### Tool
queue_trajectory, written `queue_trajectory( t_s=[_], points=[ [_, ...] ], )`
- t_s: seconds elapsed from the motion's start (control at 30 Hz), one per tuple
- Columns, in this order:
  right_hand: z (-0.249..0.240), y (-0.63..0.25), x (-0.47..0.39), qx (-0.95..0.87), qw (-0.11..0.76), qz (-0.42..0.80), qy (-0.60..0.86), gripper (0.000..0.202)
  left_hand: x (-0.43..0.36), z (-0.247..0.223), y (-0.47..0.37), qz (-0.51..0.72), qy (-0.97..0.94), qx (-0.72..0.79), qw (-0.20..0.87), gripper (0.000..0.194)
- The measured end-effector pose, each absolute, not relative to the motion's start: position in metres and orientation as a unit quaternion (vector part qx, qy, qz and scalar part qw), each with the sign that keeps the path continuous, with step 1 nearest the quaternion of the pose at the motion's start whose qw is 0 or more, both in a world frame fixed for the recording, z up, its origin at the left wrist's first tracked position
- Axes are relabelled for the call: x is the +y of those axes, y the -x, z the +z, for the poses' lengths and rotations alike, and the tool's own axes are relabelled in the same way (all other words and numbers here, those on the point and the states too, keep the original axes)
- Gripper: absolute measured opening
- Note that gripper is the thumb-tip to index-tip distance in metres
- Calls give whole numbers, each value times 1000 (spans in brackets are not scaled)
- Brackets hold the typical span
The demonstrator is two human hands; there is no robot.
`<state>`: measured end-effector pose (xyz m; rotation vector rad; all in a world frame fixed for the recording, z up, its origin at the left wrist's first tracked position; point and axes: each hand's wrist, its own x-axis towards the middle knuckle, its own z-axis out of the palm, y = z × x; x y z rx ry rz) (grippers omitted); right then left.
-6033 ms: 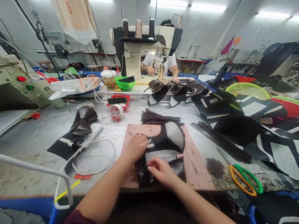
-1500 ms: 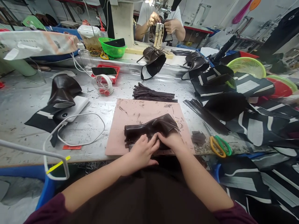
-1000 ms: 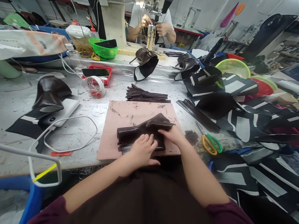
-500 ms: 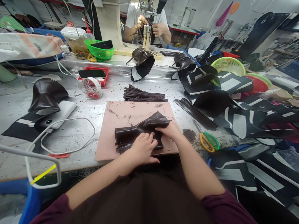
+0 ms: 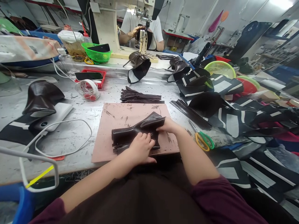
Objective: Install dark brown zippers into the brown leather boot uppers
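Observation:
A glossy dark brown leather piece (image 5: 140, 127) lies folded on the pink board (image 5: 105, 124), its tube-like end toward the left. My left hand (image 5: 141, 147) rests on its near edge, fingers over the leather and thumb stretched out to the right. My right hand (image 5: 168, 126) pinches the right edge of the leather, its fingertips partly hidden beneath it. Behind the board is a bundle of dark strips (image 5: 141, 95). More long strips (image 5: 190, 114) lie to the right of the board.
Scissors (image 5: 203, 140) with yellow and green handles lie right of the board. Leather pieces (image 5: 229, 121) are heaped at the right. A power bank (image 5: 62, 113) and cable lie left. Across the table, a person (image 5: 130, 28) works at a machine.
The view has shifted slightly, moving most things a little left in it. My hands keep nearly the same places on the leather. The person across has moved a hand at the machine.

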<state>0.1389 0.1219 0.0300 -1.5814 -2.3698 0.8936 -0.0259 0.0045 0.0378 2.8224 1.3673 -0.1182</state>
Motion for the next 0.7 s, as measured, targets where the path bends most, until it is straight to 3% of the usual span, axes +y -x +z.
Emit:
queue_trajectory(
  t_s=[0.33, 0.5, 0.63, 0.7],
  points=[
    [28, -156, 116, -747, 52, 175, 640, 34, 3, 36, 34, -16, -898, 439, 2, 69],
    [35, -183, 118, -707, 42, 134, 694, 43, -2, 31, 36, 12, -896, 445, -2, 69],
    [37, -178, 116, -713, 14, 118, 691, 17, -8, 26, 40, 45, -889, 455, -15, 58],
    [37, -166, 109, -723, 13, 100, 684, 15, -15, 24, 45, 74, -885, 459, -26, 52]
  ],
)
